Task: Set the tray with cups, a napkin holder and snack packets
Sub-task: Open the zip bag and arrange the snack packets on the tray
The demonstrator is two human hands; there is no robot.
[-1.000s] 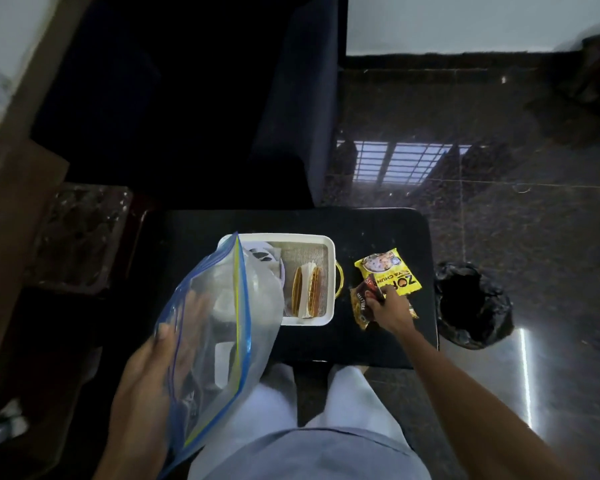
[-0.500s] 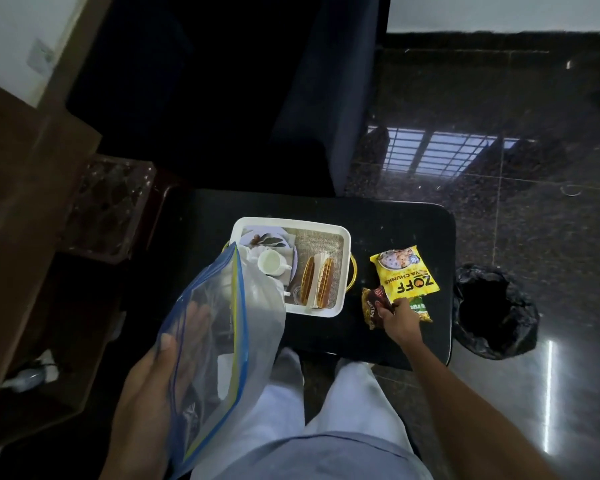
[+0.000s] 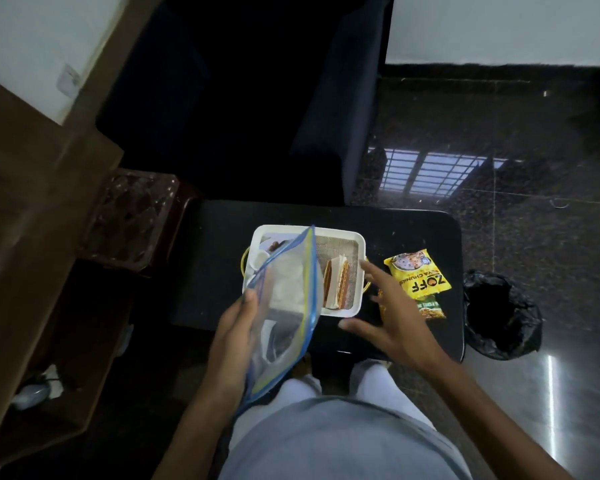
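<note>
A white tray (image 3: 359,271) with gold handles sits on a small black table (image 3: 413,230). In it stands a wooden napkin holder (image 3: 336,284) with white napkins; a white cup (image 3: 257,261) shows at the tray's left, partly hidden. My left hand (image 3: 232,337) grips a clear zip bag (image 3: 284,313) with a blue edge, held over the tray's left half. My right hand (image 3: 392,320) hovers with fingers spread, empty, between the tray and the snack packets. A yellow packet (image 3: 418,271) lies right of the tray, with a green packet (image 3: 430,306) below it.
A black bin bag (image 3: 503,317) stands on the glossy dark floor right of the table. A dark sofa (image 3: 257,98) lies behind the table. Left are a patterned stool (image 3: 132,216) and a wooden cabinet (image 3: 32,220). My knees are under the table's near edge.
My right hand has let go of the packets and moved left toward the tray, fingers spread. My left hand has brought the zip bag up and right, over the tray.
</note>
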